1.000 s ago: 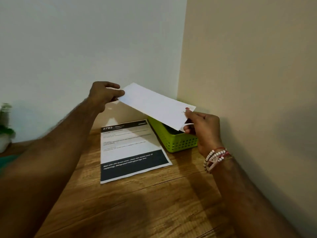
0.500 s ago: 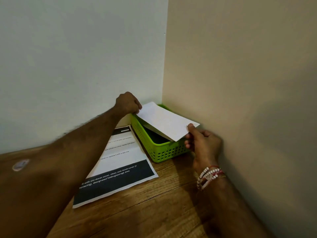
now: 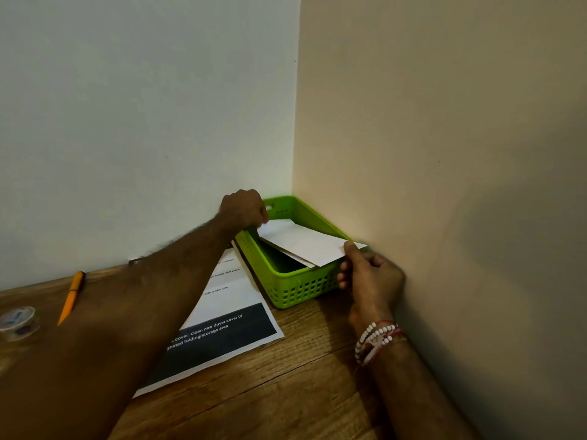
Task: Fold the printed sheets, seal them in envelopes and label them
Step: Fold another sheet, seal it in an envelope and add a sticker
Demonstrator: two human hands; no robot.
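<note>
Envelope point(image 3: 305, 241) has sunk lower, onto the green basket point(image 3: 301, 287). Your left hand point(image 3: 244, 208) pinches its far-left end, apparently; your right hand point(image 3: 371, 277) pinches the near-right corner. Its long axis runs between the two grips.

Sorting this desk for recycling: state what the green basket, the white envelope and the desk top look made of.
Green basket: apparently moulded plastic, slightly glossy, walls pierced by a regular grid. White envelope: thin matte paper, flat with crisp edges. Desk top: satin brown wood grain; solid wood or laminate, cannot tell.
</note>
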